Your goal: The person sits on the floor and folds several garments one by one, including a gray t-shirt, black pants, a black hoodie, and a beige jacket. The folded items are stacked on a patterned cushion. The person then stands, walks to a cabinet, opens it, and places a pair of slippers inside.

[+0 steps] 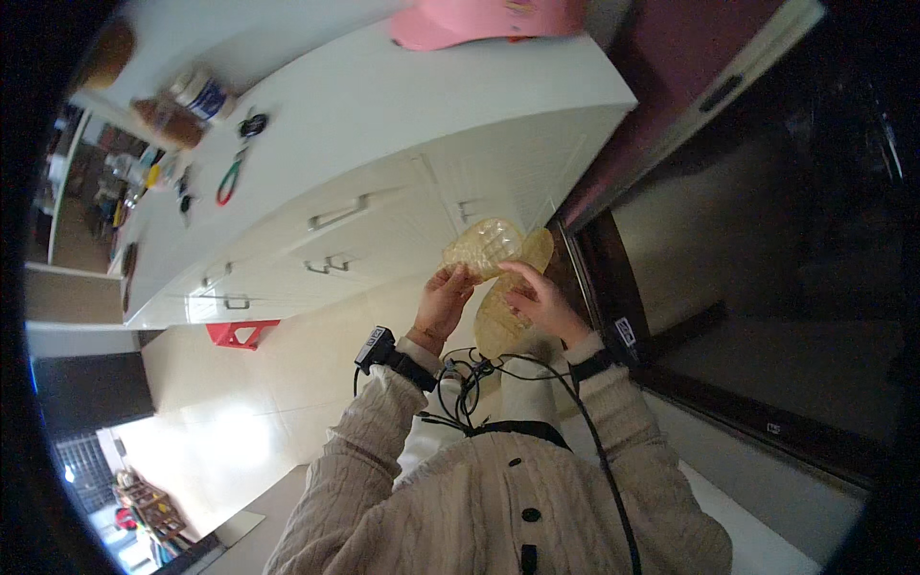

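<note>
My left hand (440,300) pinches the lower edge of a thin, translucent yellowish piece (489,243) between thumb and fingers. The piece is rounded and its surface looks crinkled and shiny. My right hand (543,300) reaches in from the other side, its index finger extended to the piece's right edge. Below and behind the right hand hangs a larger yellowish oval part (499,320), and another lobe (537,248) shows at the upper right. Whether these parts are joined cannot be told, nor whether the right fingers grip one.
Ahead stands a white cabinet (402,187), with a pink cap (496,21), a green-and-red strap (230,180) and a jar (201,93) on top. A dark glossy panel (747,251) rises at right. Black cables (471,388) hang before my waist. A red plastic stool (241,334) is partly visible.
</note>
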Action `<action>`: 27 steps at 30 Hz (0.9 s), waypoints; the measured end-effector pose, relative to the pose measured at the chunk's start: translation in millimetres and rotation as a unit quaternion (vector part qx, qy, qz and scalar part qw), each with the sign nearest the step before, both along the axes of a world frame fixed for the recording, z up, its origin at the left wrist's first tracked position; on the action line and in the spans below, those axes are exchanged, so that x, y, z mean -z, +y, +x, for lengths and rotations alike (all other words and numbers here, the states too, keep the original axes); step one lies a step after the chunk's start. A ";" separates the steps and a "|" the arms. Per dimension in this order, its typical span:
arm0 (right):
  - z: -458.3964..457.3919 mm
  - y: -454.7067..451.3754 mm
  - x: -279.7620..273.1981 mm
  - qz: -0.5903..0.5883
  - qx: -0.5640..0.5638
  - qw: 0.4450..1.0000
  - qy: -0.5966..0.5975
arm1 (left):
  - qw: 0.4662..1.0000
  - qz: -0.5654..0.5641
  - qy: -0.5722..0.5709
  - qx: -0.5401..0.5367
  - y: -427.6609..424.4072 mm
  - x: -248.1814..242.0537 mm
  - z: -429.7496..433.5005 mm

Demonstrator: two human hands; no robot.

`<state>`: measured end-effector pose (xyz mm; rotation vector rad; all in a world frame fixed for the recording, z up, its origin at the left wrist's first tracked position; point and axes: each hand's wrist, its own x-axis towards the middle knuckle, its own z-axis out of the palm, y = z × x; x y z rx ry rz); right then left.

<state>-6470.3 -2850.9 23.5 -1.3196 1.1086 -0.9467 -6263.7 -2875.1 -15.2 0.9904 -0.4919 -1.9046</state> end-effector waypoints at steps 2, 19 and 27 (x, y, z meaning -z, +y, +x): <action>29.4 15.8 -22.5 -0.021 0.003 1.000 0.000 | 0.996 0.021 0.076 -0.048 11.5 -17.0 56.6; 238.8 18.9 -32.0 0.384 -0.024 0.793 -0.472 | 0.991 -0.085 0.103 0.011 105.9 -74.2 246.4; 326.8 56.1 -40.5 0.397 0.133 0.783 -0.461 | 0.936 -0.196 -0.200 -0.213 153.9 -55.6 221.7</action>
